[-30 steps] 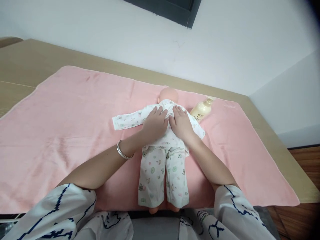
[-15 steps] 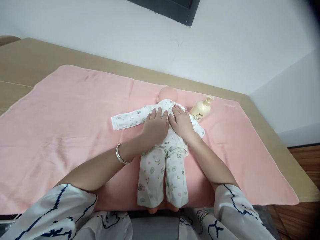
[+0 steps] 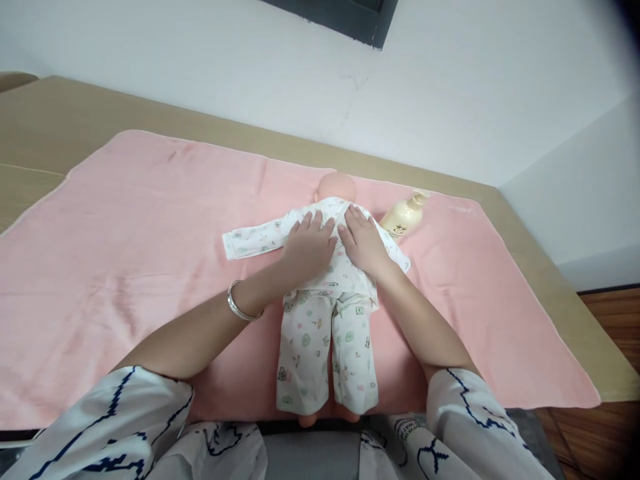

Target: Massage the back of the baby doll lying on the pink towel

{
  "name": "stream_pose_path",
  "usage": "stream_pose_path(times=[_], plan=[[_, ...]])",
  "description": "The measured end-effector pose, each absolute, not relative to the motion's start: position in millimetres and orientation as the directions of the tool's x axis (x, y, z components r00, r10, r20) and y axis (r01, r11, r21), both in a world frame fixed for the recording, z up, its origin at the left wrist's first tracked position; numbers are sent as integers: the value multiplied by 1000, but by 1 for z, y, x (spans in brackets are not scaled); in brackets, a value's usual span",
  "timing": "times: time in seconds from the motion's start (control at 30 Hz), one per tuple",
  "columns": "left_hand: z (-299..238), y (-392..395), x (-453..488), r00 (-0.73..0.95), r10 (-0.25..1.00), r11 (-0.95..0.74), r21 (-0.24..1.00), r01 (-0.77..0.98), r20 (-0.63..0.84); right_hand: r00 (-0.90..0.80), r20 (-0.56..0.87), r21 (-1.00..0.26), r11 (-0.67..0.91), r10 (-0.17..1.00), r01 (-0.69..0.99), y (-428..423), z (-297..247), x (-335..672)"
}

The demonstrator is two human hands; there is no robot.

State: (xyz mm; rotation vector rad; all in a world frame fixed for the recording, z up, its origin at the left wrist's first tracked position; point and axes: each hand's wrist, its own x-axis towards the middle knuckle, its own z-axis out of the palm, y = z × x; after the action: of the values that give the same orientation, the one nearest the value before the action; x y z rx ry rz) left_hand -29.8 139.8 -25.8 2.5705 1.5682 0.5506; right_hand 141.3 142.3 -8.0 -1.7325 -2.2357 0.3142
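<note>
A baby doll (image 3: 336, 186) lies on a pink towel (image 3: 150, 220), head toward the wall, dressed in a white printed top (image 3: 255, 237) and matching trousers (image 3: 325, 353). My left hand (image 3: 307, 242) lies flat on the doll's chest, fingers stretched out and together. My right hand (image 3: 363, 240) rests flat beside it on the chest, fingers extended. Both palms press on the cloth and hold nothing. A silver bangle (image 3: 239, 303) circles my left wrist. The doll's feet stick out at the towel's near edge.
A cream pump bottle (image 3: 404, 217) lies on the towel just right of the doll's shoulder. The towel covers a tan table (image 3: 50, 113) set against a white wall. Wooden floor shows at the far right.
Both hands have stayed on the doll's chest, shifting only slightly over the top. The view has barely moved.
</note>
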Motion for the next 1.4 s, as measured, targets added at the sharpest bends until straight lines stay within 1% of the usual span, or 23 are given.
stream_pose_path(times=[0.07, 0.13, 0.2, 0.3, 0.4, 0.47, 0.57, 0.67, 0.73, 0.8, 0.87, 0.9, 0.97, 1.03, 1.07, 1.17, 1.2, 1.33, 1.4], plan=[[-24, 126, -24, 429, 870, -480, 210, 852, 244, -228, 110, -367, 253, 967, 895, 153, -12, 149], [-26, 122, -21, 436, 865, -488, 221, 844, 247, -220, 115, -366, 247, 969, 897, 156, -14, 150], [-34, 131, -22, 439, 850, -514, 282, 810, 290, -199, 97, -339, 221, 975, 915, 151, -14, 144], [-49, 159, -27, 438, 822, -562, 389, 731, 364, -185, 51, -264, 192, 981, 945, 127, -11, 123], [-62, 187, -32, 402, 836, -546, 483, 685, 374, -213, 55, -200, 219, 976, 955, 101, -8, 103], [-66, 197, -33, 336, 872, -485, 540, 688, 355, -238, 60, -199, 245, 969, 949, 93, -6, 100], [-69, 198, -31, 233, 908, -407, 597, 691, 349, -249, 64, -272, 257, 966, 927, 106, -6, 110], [-70, 192, -29, 213, 889, -434, 599, 672, 405, -204, 109, -356, 230, 973, 906, 131, -10, 126], [-71, 188, -29, 211, 878, -453, 599, 660, 430, -172, 142, -384, 215, 975, 898, 143, -14, 134], [-74, 185, -30, 189, 870, -461, 619, 636, 454, -160, 141, -403, 204, 977, 892, 146, -15, 136], [-77, 181, -30, 127, 858, -470, 660, 586, 498, -157, 140, -426, 203, 978, 882, 142, -14, 135], [-79, 180, -31, 87, 847, -478, 681, 555, 524, -156, 163, -434, 213, 974, 875, 139, -13, 134], [-82, 176, -31, 7, 825, -493, 713, 498, 565, -158, 257, -423, 258, 954, 869, 133, -11, 131], [-83, 173, -31, -32, 808, -511, 727, 459, 588, -180, 326, -382, 303, 928, 873, 130, -11, 129], [-83, 172, -31, -34, 806, -516, 731, 446, 591, -202, 321, -363, 318, 925, 876, 129, -12, 128], [-83, 171, -31, -33, 814, -513, 744, 427, 580, -257, 248, -350, 333, 934, 876, 129, -16, 128], [-82, 171, -31, -38, 814, -511, 746, 426, 579, -261, 251, -349, 338, 932, 874, 129, -17, 128], [-84, 172, -31, -31, 801, -528, 730, 433, 598, -254, 365, -323, 378, 896, 868, 129, -19, 129], [-85, 173, -31, -23, 798, -536, 726, 430, 603, -270, 334, -318, 377, 903, 870, 129, -18, 127]])
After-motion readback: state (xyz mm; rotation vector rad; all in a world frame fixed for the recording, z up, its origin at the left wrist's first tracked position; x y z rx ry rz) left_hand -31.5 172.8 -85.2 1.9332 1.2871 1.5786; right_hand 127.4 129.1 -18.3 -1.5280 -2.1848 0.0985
